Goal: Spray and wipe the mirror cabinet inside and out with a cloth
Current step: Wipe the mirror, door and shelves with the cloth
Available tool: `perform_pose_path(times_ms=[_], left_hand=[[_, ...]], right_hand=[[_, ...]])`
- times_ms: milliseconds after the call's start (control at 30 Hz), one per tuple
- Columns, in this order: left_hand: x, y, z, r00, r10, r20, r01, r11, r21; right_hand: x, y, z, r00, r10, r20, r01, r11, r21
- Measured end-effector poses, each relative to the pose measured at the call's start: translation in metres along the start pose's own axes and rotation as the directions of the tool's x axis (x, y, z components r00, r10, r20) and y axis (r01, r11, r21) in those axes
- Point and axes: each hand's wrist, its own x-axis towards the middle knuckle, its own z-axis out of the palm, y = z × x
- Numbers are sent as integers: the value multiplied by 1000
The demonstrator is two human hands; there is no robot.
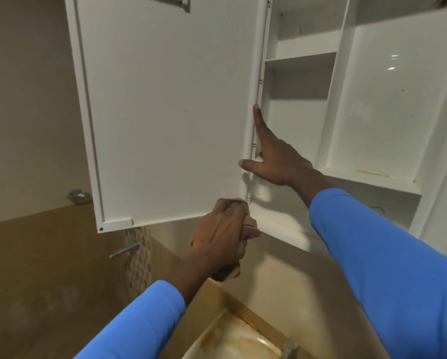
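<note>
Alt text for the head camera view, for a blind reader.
A person's left hand holds a brown cloth against the lower corner of an open white cabinet door, while the right hand rests straight-fingered on its hinge edge. A stained sink sits below.

No text, label, brand, number or sign can be read. The inner face of the open mirror cabinet door (165, 112), the cabinet shelves (300, 58) and the cloth (251, 230) gripped in the left hand (220, 234) carry no legible marking.
</note>
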Motion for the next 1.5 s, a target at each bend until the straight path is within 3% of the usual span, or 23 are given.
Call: perform_pose_path(times_ms=[200,333,433,500,567,700,800,900,1033,1233,1367,1500], left_hand=[[-8,-15,-2,998,-65,-25,51,922,-384],[-4,5,-17,976,-213,-49,100,635,-766],[1,23,-25,921,-380,-89,127,507,-852],[3,30,-25,891,-436,-123,150,541,-828],[-2,34,-17,922,-359,-147,142,664,-734],[-9,34,13,995,-90,-45,67,924,-375],[-2,24,22,997,-62,-39,54,980,-192],[9,21,19,998,-31,-57,22,988,-153],[11,38,6,995,-102,-18,93,958,-270],[-9,127,-1,967,253,-17,-235,871,-430],[-5,113,-4,963,256,80,-222,929,-297],[3,56,-19,987,16,160,-22,999,32]], right_hand=[[0,-4,0,1000,-5,-4,5,996,-86],[-2,-6,-8,999,-6,34,7,1000,-30],[-9,-12,-22,996,32,81,-32,999,4],[-24,-17,-37,996,-9,88,18,995,-103],[-47,-22,-59,991,-104,84,123,957,-263],[-90,-19,-115,926,-370,76,328,687,-649],[-115,3,-157,908,-412,73,293,502,-814],[-137,30,-189,919,-389,63,227,391,-892],[-152,60,-188,911,-406,65,229,370,-900],[-150,68,-174,858,-508,-80,205,480,-853],[-150,73,-173,842,-534,-75,216,460,-861],[-151,77,-171,833,-543,-103,207,480,-853]])
